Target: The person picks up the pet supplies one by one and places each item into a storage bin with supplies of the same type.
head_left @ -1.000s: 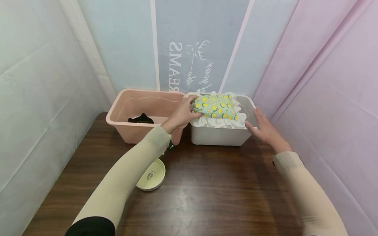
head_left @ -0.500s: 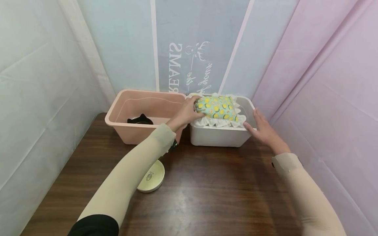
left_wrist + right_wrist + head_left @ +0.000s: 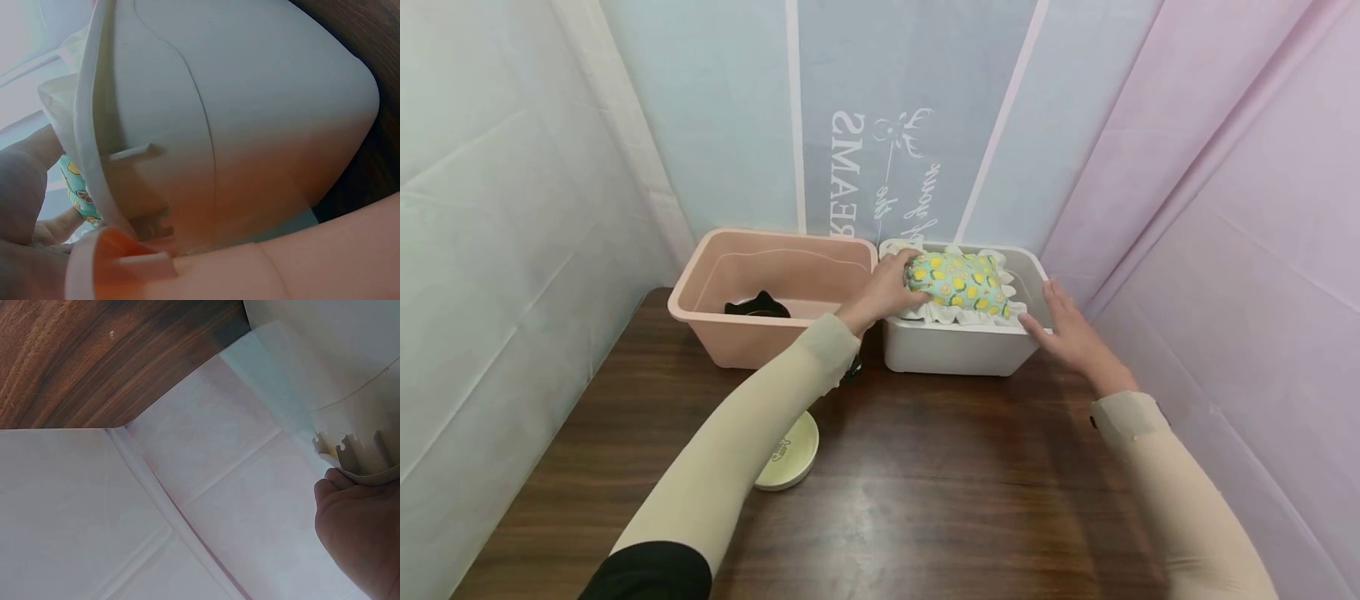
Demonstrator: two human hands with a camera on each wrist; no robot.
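Note:
In the head view my left hand (image 3: pixel 891 287) grips the left end of a small pillow (image 3: pixel 958 283) with a lemon print and a white ruffled edge. The pillow lies at the mouth of a white plastic bin (image 3: pixel 958 348), and part of its ruffle lies near the front rim. A bit of the print shows by my left hand (image 3: pixel 28 194) in the left wrist view. My right hand (image 3: pixel 1075 333) rests on the bin's right rim, fingers extended and thumb spread toward the front. From the right wrist, that hand (image 3: pixel 359 528) touches the rim; its fingertips are hidden.
A pink bin (image 3: pixel 775 337) stands directly left of the white one, with a black pointed-edged object (image 3: pixel 758 305) inside. A pale dish (image 3: pixel 793 454) with a fish drawing sits on the wooden table (image 3: pixel 925 475), partly behind my left forearm. Fabric walls surround the table.
My left hand has shifted a little to the right, and the pillow has moved right and slightly lower with it. My right hand stays on the white bin's rim.

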